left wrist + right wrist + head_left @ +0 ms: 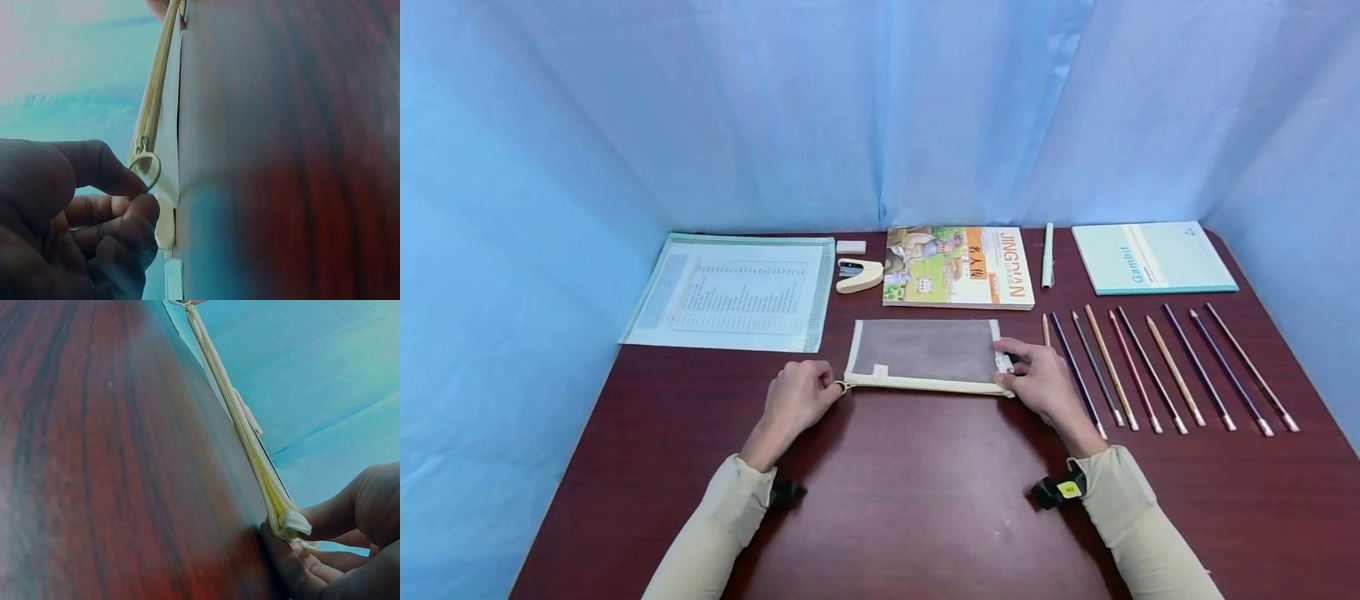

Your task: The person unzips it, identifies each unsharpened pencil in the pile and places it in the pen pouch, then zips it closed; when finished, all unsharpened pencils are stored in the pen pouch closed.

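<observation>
A see-through mesh zip pouch [925, 350] with a cream zip edge lies flat on the table, its zip toward me. At the zip's left end, my left hand [799, 398] pinches the ring-shaped zipper pull [150, 170] between thumb and forefinger. My right hand [1043, 379] grips the pouch's right end; in the right wrist view the thumb and fingers pinch the corner by a small fabric tab [296, 522]. The zip tape runs taut between both hands. Whether the zip is fully closed cannot be told.
Several pencils [1176, 367] lie side by side at right. Behind the pouch are a book [955, 287], a stapler [861, 279], an eraser [851, 247] and a pen [1048, 258]. A document folder [737, 333] sits left, a pale notebook [1187, 267] back right. Curtains [775, 125] border the table.
</observation>
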### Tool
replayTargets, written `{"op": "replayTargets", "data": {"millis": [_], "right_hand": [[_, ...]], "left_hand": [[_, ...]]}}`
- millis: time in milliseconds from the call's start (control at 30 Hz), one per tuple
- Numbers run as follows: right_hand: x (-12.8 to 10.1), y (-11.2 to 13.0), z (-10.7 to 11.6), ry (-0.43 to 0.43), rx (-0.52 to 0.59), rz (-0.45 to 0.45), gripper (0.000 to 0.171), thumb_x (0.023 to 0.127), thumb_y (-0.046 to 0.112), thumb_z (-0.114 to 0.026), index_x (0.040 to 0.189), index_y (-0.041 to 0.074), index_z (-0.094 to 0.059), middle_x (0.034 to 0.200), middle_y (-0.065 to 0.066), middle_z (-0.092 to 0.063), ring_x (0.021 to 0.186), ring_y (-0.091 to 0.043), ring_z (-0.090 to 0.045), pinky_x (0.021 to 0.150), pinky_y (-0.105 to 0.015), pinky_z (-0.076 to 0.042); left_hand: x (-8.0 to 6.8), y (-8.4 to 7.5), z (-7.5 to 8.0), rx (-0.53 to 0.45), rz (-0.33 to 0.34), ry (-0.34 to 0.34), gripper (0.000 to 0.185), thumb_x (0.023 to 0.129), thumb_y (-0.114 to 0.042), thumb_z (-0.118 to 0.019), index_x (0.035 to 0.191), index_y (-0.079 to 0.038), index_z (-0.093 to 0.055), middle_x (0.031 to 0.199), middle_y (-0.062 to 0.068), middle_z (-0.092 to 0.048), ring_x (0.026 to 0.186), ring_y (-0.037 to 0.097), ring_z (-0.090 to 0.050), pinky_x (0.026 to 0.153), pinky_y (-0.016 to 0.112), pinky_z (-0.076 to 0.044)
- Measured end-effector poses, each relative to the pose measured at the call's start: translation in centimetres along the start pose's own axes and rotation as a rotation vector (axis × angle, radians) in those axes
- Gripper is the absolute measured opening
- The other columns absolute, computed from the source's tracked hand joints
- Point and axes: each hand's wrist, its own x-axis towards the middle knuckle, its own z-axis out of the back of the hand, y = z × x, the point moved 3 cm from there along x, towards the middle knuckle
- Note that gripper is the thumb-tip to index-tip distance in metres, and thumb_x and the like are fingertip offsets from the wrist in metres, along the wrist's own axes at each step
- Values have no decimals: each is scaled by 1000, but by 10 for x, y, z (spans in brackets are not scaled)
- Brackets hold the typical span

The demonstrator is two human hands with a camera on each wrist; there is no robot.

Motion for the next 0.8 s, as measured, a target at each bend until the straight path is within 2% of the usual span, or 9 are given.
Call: {"op": "replayTargets", "data": {"millis": [67,167,233,300,400,467,533,633,800], "right_hand": [[0,0,0,-15,-15,5,48,81,1,-76,127,2,-66,87,-14,-74,55,1,-48,47,-16,-38],[1,1,0,-22,-33,6,48,80,2,-76,127,4,-67,71,-6,-69,54,0,-46,47,-16,-37],[1,1,0,-23,-43,-1,48,80,3,-76,127,5,-67,60,0,-61,54,-1,-46,47,-16,-37],[1,0,0,-21,-43,-12,48,80,3,-76,128,5,-67,63,-3,-64,54,-2,-46,47,-17,-37],[1,1,0,-13,-30,-21,49,81,4,-76,128,4,-66,91,-15,-75,55,-1,-46,47,-16,-38],[0,2,0,-4,-19,-24,49,81,4,-75,129,4,-66,113,-18,-73,54,0,-46,47,-17,-38],[0,2,1,4,-12,-30,49,82,5,-75,130,4,-65,116,-20,-72,54,-1,-44,46,-17,-37],[0,2,1,8,-6,-40,49,82,5,-75,130,4,-65,112,-21,-73,52,-1,-43,46,-17,-37],[0,1,0,21,16,-26,50,82,3,-74,131,2,-64,133,-19,-65,55,2,-48,48,-15,-40]], "left_hand": [[0,4,1,-8,5,8,18,75,-15,-67,61,-16,-56,57,-4,-53,54,14,-49,45,25,-37],[1,9,1,-23,12,34,18,76,-15,-68,61,-16,-58,57,-4,-55,54,13,-49,45,24,-36],[1,10,-2,-30,-4,73,18,76,-15,-68,61,-15,-58,57,-4,-54,53,12,-48,46,23,-36],[3,10,-4,-41,-28,122,17,76,-14,-67,62,-15,-59,57,-5,-54,54,11,-48,47,21,-36],[5,9,-3,-50,-62,201,13,77,-10,-66,65,-13,-61,59,-5,-54,54,10,-47,49,20,-37],[7,5,2,-44,-85,245,8,77,-9,-67,70,-12,-62,61,-4,-54,55,10,-47,50,20,-38],[9,0,9,-27,-131,258,6,76,-11,-69,76,-11,-63,65,-2,-55,58,11,-48,53,21,-39],[14,-15,17,4,-238,242,15,76,-17,-73,88,-10,-65,77,3,-61,67,15,-52,59,26,-45],[26,-40,7,46,-420,246,44,78,-32,-83,112,-9,-67,107,8,-66,91,20,-61,81,37,-57]]}}
